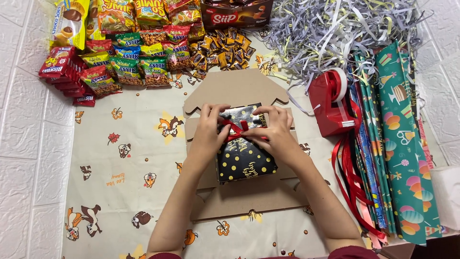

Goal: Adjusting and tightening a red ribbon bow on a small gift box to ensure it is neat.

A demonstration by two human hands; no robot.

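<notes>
black gold-dotted gift box (pixel 243 158), red ribbon (pixel 237 128)

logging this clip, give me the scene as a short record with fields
left hand: on the red ribbon at the box's upper left
right hand: pinching the red ribbon on top
held thing: black gift box with gold dots
under it: flat brown cardboard
surface: cloth printed with squirrels
right side: red tape dispenser, rolls of wrapping paper
top: snack packets, shredded paper

Head view — straight down, near.
</notes>
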